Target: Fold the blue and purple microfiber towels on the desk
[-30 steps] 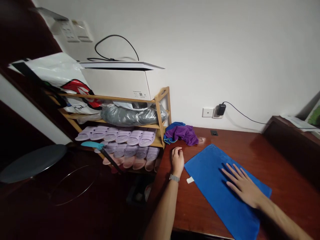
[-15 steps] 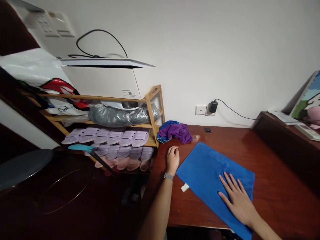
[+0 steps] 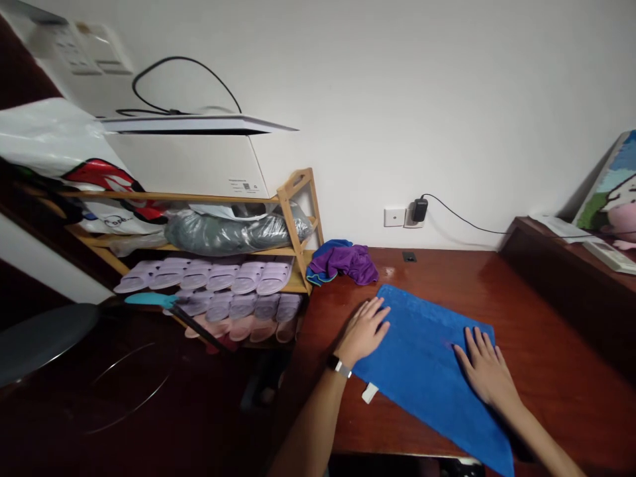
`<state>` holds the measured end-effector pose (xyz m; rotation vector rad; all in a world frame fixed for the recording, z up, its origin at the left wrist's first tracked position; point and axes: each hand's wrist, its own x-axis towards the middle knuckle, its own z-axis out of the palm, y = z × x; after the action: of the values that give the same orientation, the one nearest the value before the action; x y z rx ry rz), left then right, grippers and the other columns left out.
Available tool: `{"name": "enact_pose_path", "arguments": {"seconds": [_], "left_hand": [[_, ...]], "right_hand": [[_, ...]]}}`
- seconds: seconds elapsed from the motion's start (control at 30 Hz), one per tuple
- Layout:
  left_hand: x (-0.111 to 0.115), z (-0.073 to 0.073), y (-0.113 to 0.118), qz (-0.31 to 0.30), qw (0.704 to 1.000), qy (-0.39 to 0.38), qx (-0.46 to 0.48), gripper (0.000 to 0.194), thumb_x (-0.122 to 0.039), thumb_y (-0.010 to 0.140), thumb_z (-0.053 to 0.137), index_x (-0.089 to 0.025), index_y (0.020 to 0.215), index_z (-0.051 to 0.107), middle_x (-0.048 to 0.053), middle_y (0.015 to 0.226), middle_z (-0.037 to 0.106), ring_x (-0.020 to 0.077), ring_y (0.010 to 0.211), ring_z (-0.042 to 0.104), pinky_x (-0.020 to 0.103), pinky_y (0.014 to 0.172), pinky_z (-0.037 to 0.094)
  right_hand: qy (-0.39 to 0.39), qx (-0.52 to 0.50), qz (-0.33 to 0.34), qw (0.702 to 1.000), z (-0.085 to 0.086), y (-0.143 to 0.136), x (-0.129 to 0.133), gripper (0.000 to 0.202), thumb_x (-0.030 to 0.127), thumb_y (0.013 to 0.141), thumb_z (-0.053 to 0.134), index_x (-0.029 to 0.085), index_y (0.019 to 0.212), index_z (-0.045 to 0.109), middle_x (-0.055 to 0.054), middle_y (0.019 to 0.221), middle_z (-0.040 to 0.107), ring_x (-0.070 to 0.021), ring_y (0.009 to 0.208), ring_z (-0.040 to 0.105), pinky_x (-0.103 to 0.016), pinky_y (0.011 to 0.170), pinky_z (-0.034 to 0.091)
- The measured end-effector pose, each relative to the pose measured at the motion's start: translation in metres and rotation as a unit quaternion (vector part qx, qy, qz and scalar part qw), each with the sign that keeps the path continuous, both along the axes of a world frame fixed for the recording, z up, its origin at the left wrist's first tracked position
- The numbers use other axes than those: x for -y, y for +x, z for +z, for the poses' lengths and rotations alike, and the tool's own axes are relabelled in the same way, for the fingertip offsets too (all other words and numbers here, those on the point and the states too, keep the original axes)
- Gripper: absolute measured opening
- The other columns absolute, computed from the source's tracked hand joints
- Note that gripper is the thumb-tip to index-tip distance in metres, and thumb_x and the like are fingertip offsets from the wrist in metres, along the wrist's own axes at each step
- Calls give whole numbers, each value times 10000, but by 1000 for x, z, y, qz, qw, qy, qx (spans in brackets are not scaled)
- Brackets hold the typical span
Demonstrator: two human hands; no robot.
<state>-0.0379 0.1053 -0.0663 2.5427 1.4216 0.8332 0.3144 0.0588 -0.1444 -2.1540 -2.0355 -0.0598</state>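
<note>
A blue cloth [image 3: 417, 364] lies spread flat on the reddish-brown wooden desk [image 3: 561, 371], its lower corner hanging over the front edge. A small white tag [image 3: 370, 393] sticks out from its left side. My left hand [image 3: 364, 331] rests at the cloth's left edge, fingers extended and partly on the fabric. On the right part of the cloth my right hand [image 3: 489, 370] lies flat, fingers spread. Behind them, against the shelf, sits a crumpled purple and blue cloth bundle [image 3: 348, 264].
To the left stands a wooden rack [image 3: 298, 225] with rows of slippers [image 3: 248, 277], a plastic-wrapped grey bundle [image 3: 223, 230] and a white box [image 3: 189, 162]. A black adapter [image 3: 420, 211] is plugged into the wall. A raised ledge [image 3: 546, 265] borders the desk on the right.
My left hand has moved from beside the cloth onto its left edge. My right hand has shifted right and slightly up, and the cloth's right side has changed shape.
</note>
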Motion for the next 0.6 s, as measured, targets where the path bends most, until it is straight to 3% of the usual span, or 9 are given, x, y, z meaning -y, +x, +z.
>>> {"name": "enact_pose_path", "arguments": {"seconds": [0.1, 0.2, 0.43, 0.6], "left_hand": [[14, 0, 13, -24, 996, -36, -81, 535, -508, 1092, 417, -299, 1584, 443, 49, 1688, 371, 228, 1567, 317, 461, 1293, 272], [28, -4, 15, 6, 991, -52, -123, 595, -557, 1081, 411, -270, 1603, 415, 86, 1687, 359, 256, 1573, 299, 490, 1290, 269], [89, -14, -2, 131, 983, -33, -122, 592, -538, 1088, 385, -276, 1619, 381, 91, 1693, 352, 271, 1566, 317, 516, 1265, 329], [100, -12, -2, 146, 979, -40, -134, 608, -552, 1080, 392, -277, 1622, 375, 99, 1695, 347, 284, 1566, 317, 540, 1248, 354]], "right_hand": [[-2, 6, 13, 1000, 1, 3, -2, 871, 668, 1015, 130, 94, 1644, 318, -152, 1708, 278, -324, 1591, 217, -540, 1283, 231], [-12, 8, 32, 999, 6, 2, -5, 871, 679, 1017, 148, 100, 1648, 306, -146, 1711, 266, -313, 1595, 200, -534, 1288, 221], [-34, -10, 114, 993, 21, -23, -27, 768, 624, 1040, 222, 168, 1651, 321, -76, 1707, 287, -269, 1597, 208, -523, 1301, 191], [-81, -15, 88, 993, 36, -26, -55, 739, 539, 1054, 204, 115, 1654, 284, -79, 1719, 252, -239, 1602, 186, -486, 1310, 158]]}}
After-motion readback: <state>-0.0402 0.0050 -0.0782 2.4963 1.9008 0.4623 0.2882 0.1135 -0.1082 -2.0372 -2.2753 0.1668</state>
